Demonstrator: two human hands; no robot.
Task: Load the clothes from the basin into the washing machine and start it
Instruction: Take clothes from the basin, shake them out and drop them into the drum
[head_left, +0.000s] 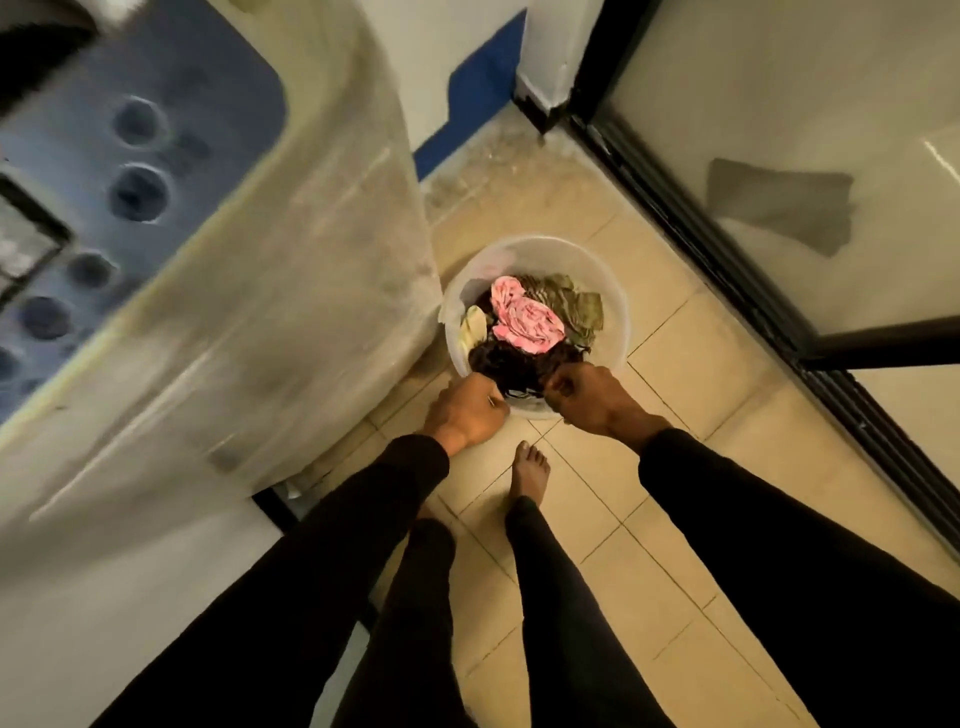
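1. The basin (618, 312), a round translucent tub, stands on the tiled floor (691, 457) just beside the right flank of the washing machine (291, 291); that spot seems chosen so each garment has only a short lift up and leftward to the drum

2. The clothes are all in the basin: a pink cloth (525, 322) bunched on top in the middle, an olive patterned piece (576, 306) toward the far right, a pale yellowish scrap (474, 327) against the left wall, and a dark garment (514, 364) heaped at the near side

3. The left hand (465, 413) has its grip curled tight at the near left edge of the basin, on the dark garment as far as I can tell; whether the rim is also under the fingers I cannot tell

4. The right hand (592, 397) is likewise clamped, fingers folded round the near right part of the same dark garment

5. Both hands take one piece, probably because the dark fabric is bulky and tangled, so a two-point hold lets it be drawn free without dragging the pink cloth out

6. The machine's blue control panel (130, 156) with its round buttons is blurred; the lid opening is out of view

7. A bare foot (530, 475) is planted just behind the basin, and a dark-framed glass door (779, 182) stands to the right
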